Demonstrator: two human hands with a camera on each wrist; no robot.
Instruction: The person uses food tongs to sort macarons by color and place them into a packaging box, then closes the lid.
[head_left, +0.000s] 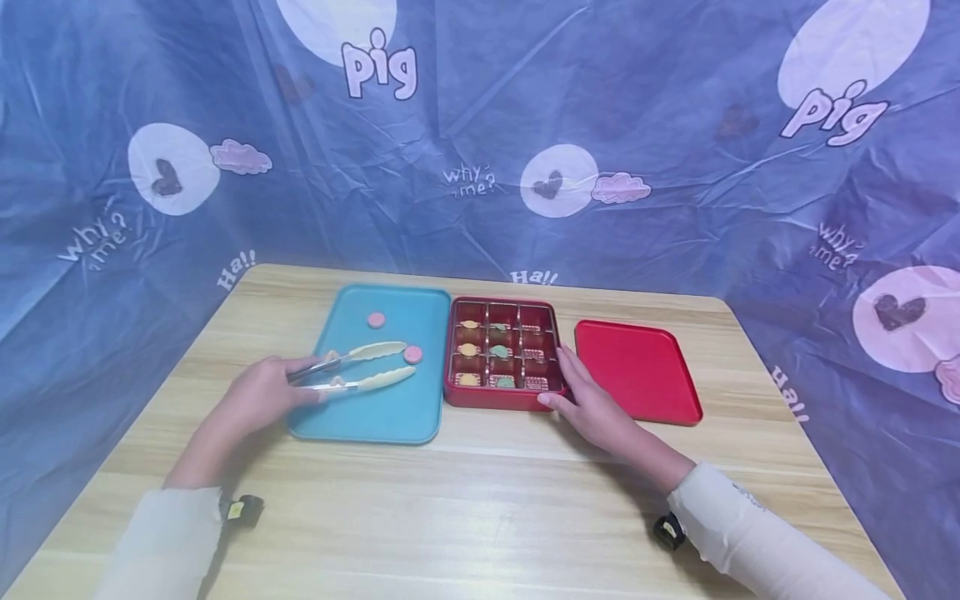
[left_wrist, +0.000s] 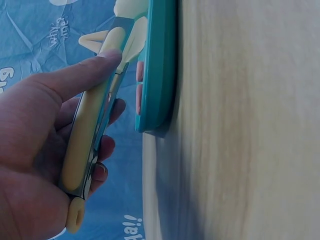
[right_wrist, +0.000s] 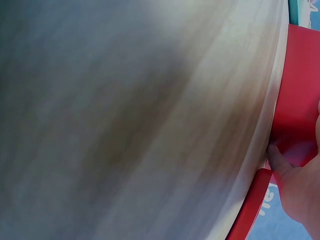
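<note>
The left hand grips metal tongs with cream handles and tips, thumb and fingers on opposite arms. Their tips stand apart, beside a pink disc-shaped piece on the blue-green tray. Another pink disc lies farther back. The right hand rests against the near right corner of a red divided box, thumb at the front and fingers along the right side. Yellow pieces sit in its left column, green pieces in the middle; ribbed bottoms show in the right.
A red lid lies to the right of the box, behind the right forearm. The tray stands close against the box's left side. All stand on a wooden table, with a blue patterned cloth behind and at both sides.
</note>
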